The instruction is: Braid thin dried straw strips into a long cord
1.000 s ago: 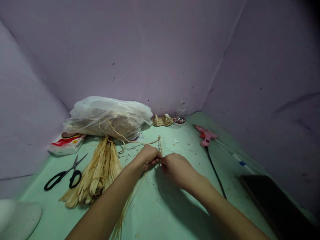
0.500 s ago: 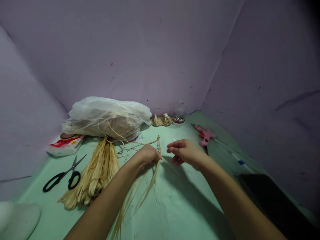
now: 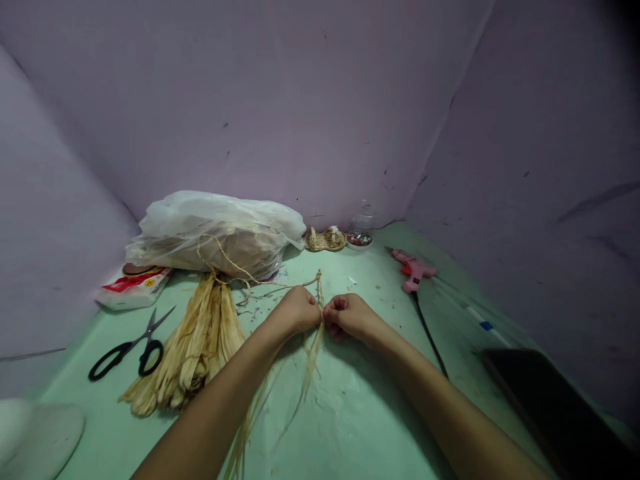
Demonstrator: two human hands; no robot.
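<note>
My left hand (image 3: 300,310) is closed on a thin braid of dried plant fibre (image 3: 320,283) at the middle of the table. The braid runs up from my fingers and bends left toward the bundle. Loose fibre strands (image 3: 311,363) hang below the grip toward the near edge. My right hand (image 3: 350,315) is pinched right beside the left, at the braid's lower end. Its fingertips meet at the fibre, and a strand there is mostly hidden. A bundle of dried flat fibre strips (image 3: 200,347) lies to the left of my left forearm.
Black-handled scissors (image 3: 133,347) lie open at left, near a red-and-white packet (image 3: 134,287). Behind are a filled plastic bag (image 3: 220,233), a woven slipper-shaped piece (image 3: 325,240) and a dish of beads (image 3: 360,240). At right are a pink glue gun (image 3: 414,270) and a dark flat object (image 3: 550,407).
My right hand has moved left from apart with open fingers to a pinch against the fibre beside my left hand. My left hand keeps its grip.
</note>
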